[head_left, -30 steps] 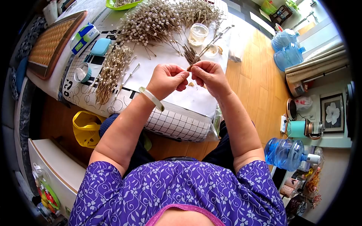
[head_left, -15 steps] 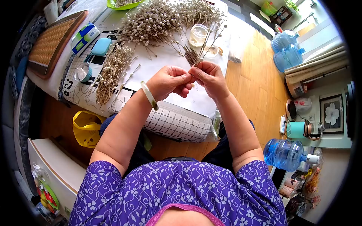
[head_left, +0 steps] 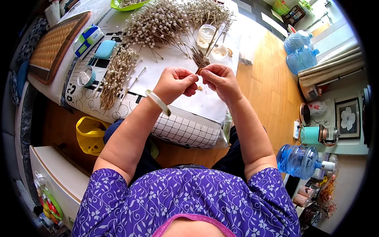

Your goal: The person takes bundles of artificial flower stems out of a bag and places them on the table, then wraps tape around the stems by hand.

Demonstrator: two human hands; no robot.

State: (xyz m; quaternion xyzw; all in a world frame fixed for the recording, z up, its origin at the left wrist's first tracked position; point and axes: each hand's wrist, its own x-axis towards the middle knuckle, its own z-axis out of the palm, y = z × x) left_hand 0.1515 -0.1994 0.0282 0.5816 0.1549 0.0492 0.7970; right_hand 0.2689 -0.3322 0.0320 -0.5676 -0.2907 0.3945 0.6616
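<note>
My left hand, with a pale bangle on its wrist, is closed in a pinch at the front of the white paper. My right hand pinches close beside it, the fingertips of both nearly meeting. Between them they hold a thin dried stem, which rises away from me past the jars; its lower end is hidden by the fingers. Just beyond the fingertips lies a small bundle of brown stems. An open jar of pale paste and a round white lid stand behind.
Large bunches of dried white-budded stems cover the far table. A smaller bunch lies left, near a blue box, a small blue-rimmed tub and a tissue pack. A yellow bag sits below the table edge.
Both hands have shifted slightly, and the fingertips are a little further apart. The stem's upper part has tilted and moved left. A small pale fleck now shows on the paper below the hands.
</note>
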